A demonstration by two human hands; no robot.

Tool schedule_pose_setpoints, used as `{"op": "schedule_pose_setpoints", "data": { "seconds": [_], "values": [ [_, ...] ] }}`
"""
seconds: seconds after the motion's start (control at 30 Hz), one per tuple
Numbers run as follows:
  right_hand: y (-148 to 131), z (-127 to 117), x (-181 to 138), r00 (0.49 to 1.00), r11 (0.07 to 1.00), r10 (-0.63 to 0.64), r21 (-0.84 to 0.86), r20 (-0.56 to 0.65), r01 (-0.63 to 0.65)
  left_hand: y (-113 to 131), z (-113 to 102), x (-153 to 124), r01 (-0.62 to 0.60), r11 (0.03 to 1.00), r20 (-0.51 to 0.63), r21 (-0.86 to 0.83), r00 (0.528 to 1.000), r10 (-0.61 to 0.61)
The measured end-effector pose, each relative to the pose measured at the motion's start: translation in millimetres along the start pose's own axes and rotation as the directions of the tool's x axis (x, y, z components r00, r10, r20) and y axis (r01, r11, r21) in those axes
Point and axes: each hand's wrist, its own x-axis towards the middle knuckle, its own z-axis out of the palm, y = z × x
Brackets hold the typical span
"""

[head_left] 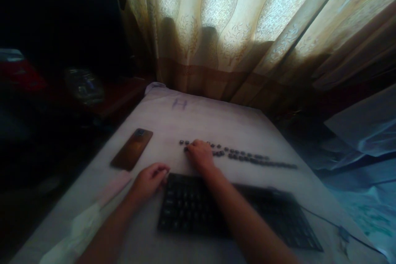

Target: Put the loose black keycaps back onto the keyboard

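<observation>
A black keyboard [188,206] lies across the near part of the table, partly covered by my right forearm. Beyond it, small dark pieces that look like keycaps [244,157] form two rough rows. My right hand [200,154] reaches over the keyboard to the left end of these rows, its fingers closed at a single keycap [186,149]. Some keycaps are hidden beneath that hand. Beside the keyboard's far left corner is my left hand [151,179], thumb and fingers curled together in a pinch. Whatever they hold, if anything, is too blurred to make out.
A brown phone [132,149] lies left of my hands on the pale tablecloth [213,113]. Near my left forearm are a pink object [114,187] and a crumpled whitish piece [83,227]. A cable [328,220] runs off the keyboard's right side. Patterned curtains [216,20] hang behind the table.
</observation>
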Motion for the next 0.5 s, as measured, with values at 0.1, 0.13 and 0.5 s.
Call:
{"op": "schedule_pose_setpoints", "data": {
  "seconds": [0.1,0.13,0.5],
  "values": [
    [-2.0,-2.0,-2.8,1.0,0.999,0.008,0.036,-0.021,-0.007,-0.1,-0.1,0.1,-0.005,1.0,0.006,0.002,1.0,0.005],
    [-3.1,-3.4,-5.7,0.999,0.998,0.016,0.063,-0.037,-0.013,-0.5,0.1,0.3,-0.007,1.0,0.008,0.002,1.0,0.007],
    [-28.0,-19.6,-87.8,1.0,0.817,0.01,0.577,-0.015,0.0,-2.7,-1.2,-0.6,-0.068,0.994,0.031,0.082,0.997,0.066]
  ]
}}
